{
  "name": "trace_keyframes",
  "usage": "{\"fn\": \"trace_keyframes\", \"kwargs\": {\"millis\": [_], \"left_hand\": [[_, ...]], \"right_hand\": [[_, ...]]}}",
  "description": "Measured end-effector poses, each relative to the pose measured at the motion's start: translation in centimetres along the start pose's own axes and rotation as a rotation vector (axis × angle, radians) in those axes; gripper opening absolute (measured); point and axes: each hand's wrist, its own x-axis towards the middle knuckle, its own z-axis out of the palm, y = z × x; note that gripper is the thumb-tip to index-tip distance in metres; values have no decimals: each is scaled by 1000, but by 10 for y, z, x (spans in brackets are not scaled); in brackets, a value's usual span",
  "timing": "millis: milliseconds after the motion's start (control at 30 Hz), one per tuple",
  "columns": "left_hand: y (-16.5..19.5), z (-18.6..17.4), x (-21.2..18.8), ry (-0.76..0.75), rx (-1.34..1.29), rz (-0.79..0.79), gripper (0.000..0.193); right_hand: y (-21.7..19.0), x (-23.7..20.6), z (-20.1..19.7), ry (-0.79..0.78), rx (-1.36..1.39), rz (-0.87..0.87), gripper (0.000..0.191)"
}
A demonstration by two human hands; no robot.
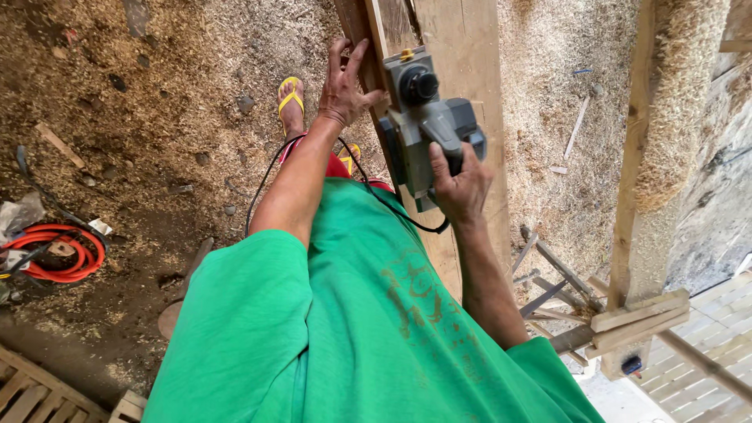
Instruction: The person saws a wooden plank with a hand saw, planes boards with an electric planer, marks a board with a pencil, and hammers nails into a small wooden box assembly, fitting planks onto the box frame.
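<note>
A grey electric planer [423,117] with a black knob rests on a long wooden plank [470,55] that runs away from me. My right hand [460,184] grips the planer's rear handle. My left hand [345,82] lies with fingers spread against the plank's left edge, just beside the planer's front. A black cord [266,176] loops from the planer back past my left arm. I wear a green shirt, and my foot in a yellow sandal [291,98] stands on the ground below.
Sawdust and shavings cover the ground on both sides. A coiled orange hose [55,252] lies at the left. Wooden pallet slats [31,392] sit bottom left. A wooden post with cross braces [638,235] stands at the right, above a tiled floor.
</note>
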Motion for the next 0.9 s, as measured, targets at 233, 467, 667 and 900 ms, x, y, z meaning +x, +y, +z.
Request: {"fn": "trace_keyframes", "kwargs": {"millis": [233,467,667,900], "left_hand": [[-13,6,2,83,-57,87,102],[-7,1,2,64,-96,51,105],[-9,8,4,144,-138,117,96],[-13,8,9,155,-161,132,90]], "right_hand": [[3,-4,37,9,-15,-44,31],[-8,12,43,-20,5,33,31],[-23,38,54,3,32,41,33],[-39,63,60,6,15,23,33]]}}
